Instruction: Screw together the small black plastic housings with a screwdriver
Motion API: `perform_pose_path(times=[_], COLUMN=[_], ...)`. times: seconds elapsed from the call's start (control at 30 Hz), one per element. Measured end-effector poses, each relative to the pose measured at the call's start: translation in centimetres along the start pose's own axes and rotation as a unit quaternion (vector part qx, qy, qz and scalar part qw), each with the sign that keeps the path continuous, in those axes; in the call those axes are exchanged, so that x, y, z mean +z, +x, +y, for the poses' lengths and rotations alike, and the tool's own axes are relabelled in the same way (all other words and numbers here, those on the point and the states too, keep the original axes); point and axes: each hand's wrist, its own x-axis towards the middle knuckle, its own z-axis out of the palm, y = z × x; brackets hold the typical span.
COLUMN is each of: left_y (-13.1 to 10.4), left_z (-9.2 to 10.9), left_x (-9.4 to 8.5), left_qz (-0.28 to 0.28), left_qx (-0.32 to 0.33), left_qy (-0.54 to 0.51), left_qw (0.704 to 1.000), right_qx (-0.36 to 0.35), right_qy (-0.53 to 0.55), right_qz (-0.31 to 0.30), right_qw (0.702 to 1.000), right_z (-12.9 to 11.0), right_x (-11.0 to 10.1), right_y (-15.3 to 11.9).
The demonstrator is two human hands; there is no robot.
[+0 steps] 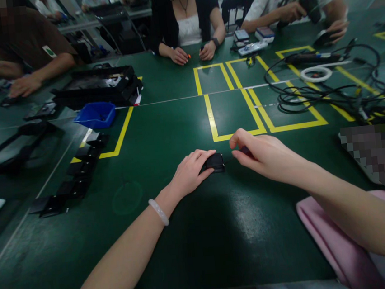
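My left hand [191, 169] grips a small black rectangular part [217, 162] on the green tabletop, with the thumb on its near edge and the fingers along the far one. Just to the right, my right hand [261, 156] is closed, its fingers curled in a pinch. Something dark shows at its palm, too hidden to name. Between the part and the right fingertips there is a short gap, where a faint dark line seems to run. Similar black parts [82, 166] lie in a slanting row on the left.
A blue bin [98, 115] stands beyond the row, near stacked black trays [98, 86]. Yellow tape [239, 135] marks rectangles ahead. Coiled black cables [297, 100] lie on the right, above a pink cloth [326, 231]. Several people work across the table, one holding a dark power tool [310, 8].
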Motion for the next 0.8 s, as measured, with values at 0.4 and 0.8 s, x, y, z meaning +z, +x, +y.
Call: perform_pose_path(times=[0.4,0.8], left_y=[-0.01,0.03], left_z=[-0.02,-0.05], left_x=[0.03,0.06], left_qz=[0.003,0.005], left_qx=[0.002,0.003], left_qy=[-0.001,0.0], left_qw=[1.0,1.0], right_qx=[-0.006,-0.031], right_qy=[-0.023,-0.029], right_qz=[0.008,0.007], right_qw=[1.0,0.999], right_z=[-0.18,-0.36], right_x=[-0.02,-0.1], right_y=[-0.03,-0.18])
